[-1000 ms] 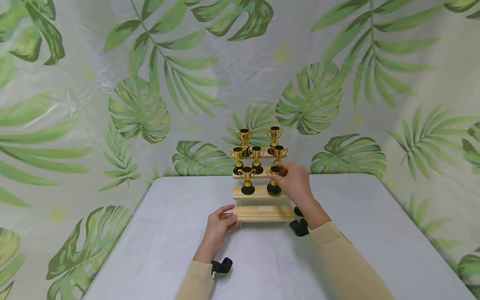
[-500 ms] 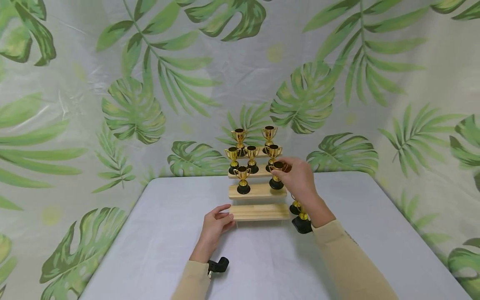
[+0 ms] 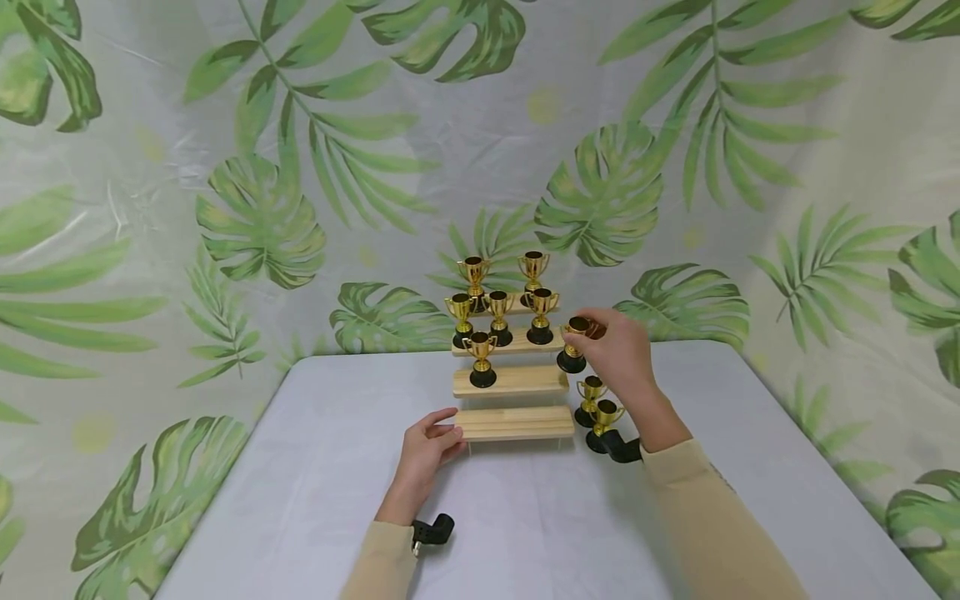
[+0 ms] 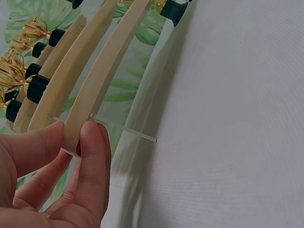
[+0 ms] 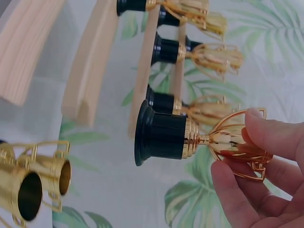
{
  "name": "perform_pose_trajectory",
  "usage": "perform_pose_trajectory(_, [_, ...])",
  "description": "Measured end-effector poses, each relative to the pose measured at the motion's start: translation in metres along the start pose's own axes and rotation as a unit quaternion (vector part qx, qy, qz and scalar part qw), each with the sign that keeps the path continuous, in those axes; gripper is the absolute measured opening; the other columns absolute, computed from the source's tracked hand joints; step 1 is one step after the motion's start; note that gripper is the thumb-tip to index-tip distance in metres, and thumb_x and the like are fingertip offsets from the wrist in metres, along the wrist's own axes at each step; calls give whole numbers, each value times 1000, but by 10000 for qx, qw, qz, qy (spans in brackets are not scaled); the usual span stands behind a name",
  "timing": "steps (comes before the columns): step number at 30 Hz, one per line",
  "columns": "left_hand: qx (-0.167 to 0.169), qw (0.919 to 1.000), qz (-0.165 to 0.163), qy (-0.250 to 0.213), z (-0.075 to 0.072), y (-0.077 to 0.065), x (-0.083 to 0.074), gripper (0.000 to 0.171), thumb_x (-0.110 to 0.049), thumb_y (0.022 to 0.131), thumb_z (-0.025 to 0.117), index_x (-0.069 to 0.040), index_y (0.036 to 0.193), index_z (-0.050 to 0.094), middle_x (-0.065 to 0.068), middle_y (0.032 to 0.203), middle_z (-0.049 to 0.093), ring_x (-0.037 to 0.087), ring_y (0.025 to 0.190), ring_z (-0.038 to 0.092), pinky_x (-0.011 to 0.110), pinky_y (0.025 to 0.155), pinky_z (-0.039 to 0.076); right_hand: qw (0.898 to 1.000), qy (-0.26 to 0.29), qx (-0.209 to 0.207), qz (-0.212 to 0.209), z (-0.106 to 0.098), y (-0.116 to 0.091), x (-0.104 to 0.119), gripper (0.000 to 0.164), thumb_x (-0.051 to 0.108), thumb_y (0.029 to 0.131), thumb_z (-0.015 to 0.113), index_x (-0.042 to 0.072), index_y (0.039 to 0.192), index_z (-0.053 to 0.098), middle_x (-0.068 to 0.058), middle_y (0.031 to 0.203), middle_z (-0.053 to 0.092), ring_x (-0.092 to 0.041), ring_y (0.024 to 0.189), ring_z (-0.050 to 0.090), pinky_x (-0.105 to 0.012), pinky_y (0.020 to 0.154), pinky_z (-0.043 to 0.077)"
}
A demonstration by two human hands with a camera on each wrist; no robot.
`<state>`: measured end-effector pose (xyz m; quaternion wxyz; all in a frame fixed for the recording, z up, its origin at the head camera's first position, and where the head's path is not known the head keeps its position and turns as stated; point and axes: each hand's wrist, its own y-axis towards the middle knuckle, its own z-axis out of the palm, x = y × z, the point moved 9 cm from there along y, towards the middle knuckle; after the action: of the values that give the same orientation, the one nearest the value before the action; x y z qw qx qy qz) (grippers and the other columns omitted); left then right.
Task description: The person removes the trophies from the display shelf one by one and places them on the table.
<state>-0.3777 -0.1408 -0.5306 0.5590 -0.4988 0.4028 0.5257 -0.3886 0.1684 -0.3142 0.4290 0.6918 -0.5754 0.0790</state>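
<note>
My right hand (image 3: pixel 619 350) pinches a small gold trophy (image 3: pixel 576 343) by its cup. In the right wrist view this trophy (image 5: pixel 164 135) shows its black base, off the shelf and beyond the step ends. My left hand (image 3: pixel 429 450) grips the left end of the lowest wooden step of a tiered display stand (image 3: pixel 514 423); in the left wrist view, thumb and fingers (image 4: pixel 95 156) pinch that wooden board (image 4: pixel 107 71). One trophy (image 3: pixel 482 360) stands on the second step from the bottom, at its left. Several more, such as this trophy (image 3: pixel 498 318), stand on the two upper steps.
Two more trophies stand on the table right of the stand, a rear trophy (image 3: pixel 590 402) and a front trophy (image 3: pixel 602 427), close together under my right forearm. The white-covered table (image 3: pixel 360 400) runs back to a leaf-print curtain (image 3: pixel 405 167).
My right hand has lifted the trophy from the right of the second step and carried it right, past the step's end. The left hand keeps its grip on the lowest step.
</note>
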Motion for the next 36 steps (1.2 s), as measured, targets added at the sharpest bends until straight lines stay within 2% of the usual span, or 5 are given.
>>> perform_pose_trajectory(7, [7,10000,-12,25,0,1,0,46,2,92,71,-1,137,60,18,106,64,23,87,70,33,80,61,9998,-59,-107,166,-16,0,-19,44,35,88,81,12,125,71,-8,91,70,-25,80,62,-41,63,54])
perform_pose_trajectory(21, [17,10000,-20,12,1,-2,-2,47,2,91,72,0,137,59,18,104,63,23,87,70,34,81,61,9979,-440,-393,283,-37,-8,-58,38,27,87,82,8,119,73,-12,88,71,-27,77,63,-40,59,51])
perform_pose_trajectory(29, [43,10000,-74,8,1,-2,-2,48,2,92,71,0,138,57,18,105,63,24,89,70,37,84,60,9969,-468,-485,408,-43,-14,-74,36,25,87,82,6,116,74,-14,86,71,-28,75,63,-39,59,49])
perform_pose_trajectory(36, [91,10000,-35,-7,2,-1,-2,49,2,93,69,1,140,55,18,107,63,24,91,69,39,87,60,9959,-583,-393,561,-39,-21,-91,36,29,88,81,7,116,74,-13,85,71,-29,75,62,-39,59,47])
